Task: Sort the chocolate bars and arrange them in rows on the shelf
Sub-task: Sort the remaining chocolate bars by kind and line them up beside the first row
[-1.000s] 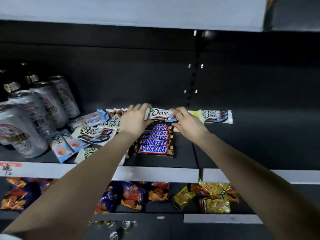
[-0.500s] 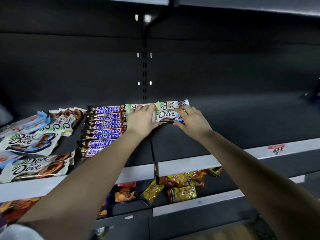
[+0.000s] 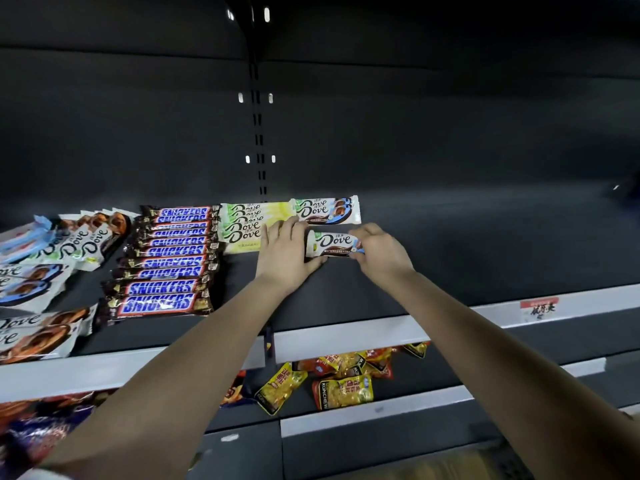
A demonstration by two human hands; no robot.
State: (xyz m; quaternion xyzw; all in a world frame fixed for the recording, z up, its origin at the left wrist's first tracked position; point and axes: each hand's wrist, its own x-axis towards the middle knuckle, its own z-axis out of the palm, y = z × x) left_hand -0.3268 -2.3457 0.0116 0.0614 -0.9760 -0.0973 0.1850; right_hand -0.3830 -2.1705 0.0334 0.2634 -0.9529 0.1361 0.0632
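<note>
Pinched the right end of a white-and-brown Dove chocolate bar (image 3: 332,243) between the curled fingers and thumb of the right hand (image 3: 381,254). Laid the left hand (image 3: 284,254) palm down at that bar's left end, fingers nearly straight rather than wrapped round it, thumb along the wrapper's lower left edge. Reached with those fingertips to the right edge of a stack of pale green-and-white Dove bars (image 3: 244,225).

Held the bar lengthwise, label up, low over the dark grey metal shelf (image 3: 450,258); could not tell whether resting on it or just above. Set it just in front of a white-and-blue Dove bar (image 3: 327,210), which lay flat at the back of the shelf, touching the right side of the green stack.

Found, directly left of the green stack, a row of brown-and-blue Snickers bars (image 3: 166,265), overlapped one on another from the back wall to near the front. Found further left a loose, unsorted heap of white Dove bars (image 3: 52,265) with blue and brown print, lying at mixed angles.

Saw a red-and-white price tag (image 3: 540,306) on the pale grey front rail (image 3: 346,336) at the right, and crumpled yellow snack packets (image 3: 343,389) on the level below.
</note>
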